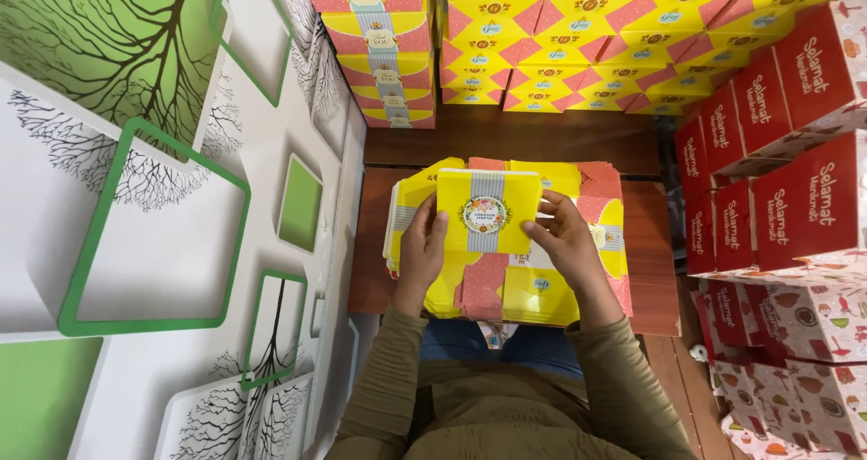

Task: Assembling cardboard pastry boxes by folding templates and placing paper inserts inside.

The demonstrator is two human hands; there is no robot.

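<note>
I hold a yellow cardboard box (488, 212) with a round floral label and a grey striped band, over a pile of flat yellow and pink box blanks (542, 284). My left hand (421, 248) grips its left side, thumb on the front. My right hand (564, 236) grips its right side, fingers curled around the edge. Both sleeves are olive green.
The blanks lie on a low brown wooden table (646, 243). Stacks of finished yellow and pink boxes (560, 45) fill the back. Red and white boxes (777, 189) are piled at the right. A white wall with green squares and tree prints (163, 216) stands close at the left.
</note>
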